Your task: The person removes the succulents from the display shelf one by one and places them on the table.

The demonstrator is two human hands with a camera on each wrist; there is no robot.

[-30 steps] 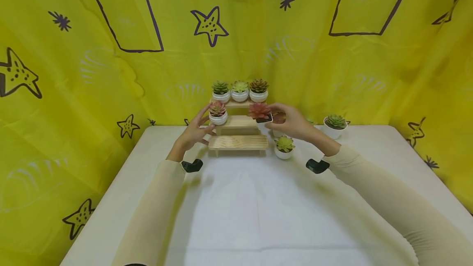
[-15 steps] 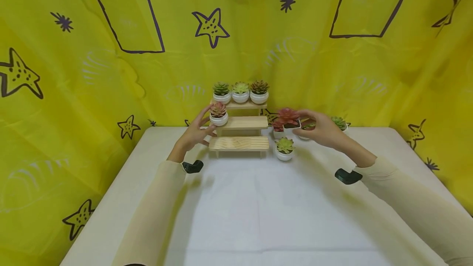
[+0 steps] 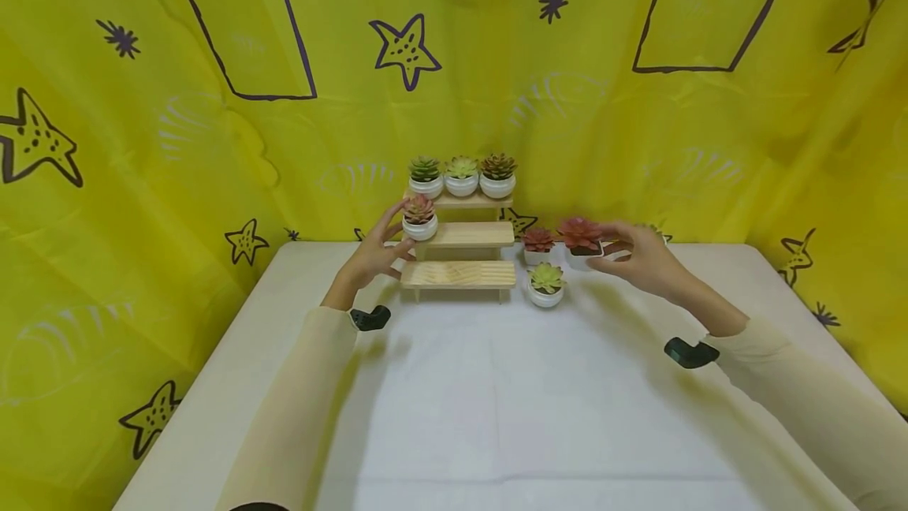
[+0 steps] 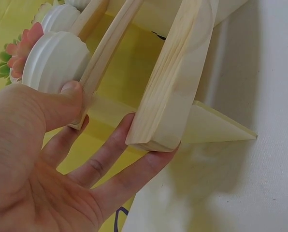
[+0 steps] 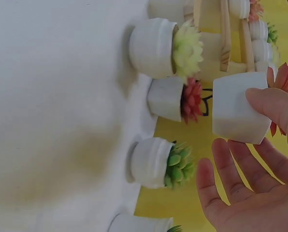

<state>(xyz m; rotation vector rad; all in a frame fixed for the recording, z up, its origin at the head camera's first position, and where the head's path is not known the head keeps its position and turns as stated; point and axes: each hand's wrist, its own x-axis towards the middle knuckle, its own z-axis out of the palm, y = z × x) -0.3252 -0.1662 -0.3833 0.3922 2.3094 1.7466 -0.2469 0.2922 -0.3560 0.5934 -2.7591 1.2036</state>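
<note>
One succulent (image 3: 580, 233) in right grip (image 3: 640, 257), beyond shelf edges (image 3: 461, 285)

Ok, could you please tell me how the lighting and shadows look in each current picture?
Head view: soft shadows of both sleeves lie on the white table, with no harsh glare; left wrist view: a blurry-edged shadow falls beside the wooden stand; right wrist view: a diffuse shadow on the table, a greyish cast, and gentle shading on the white pot in the right hand.

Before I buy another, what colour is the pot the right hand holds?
White pot, clearest in the right wrist view.
</note>
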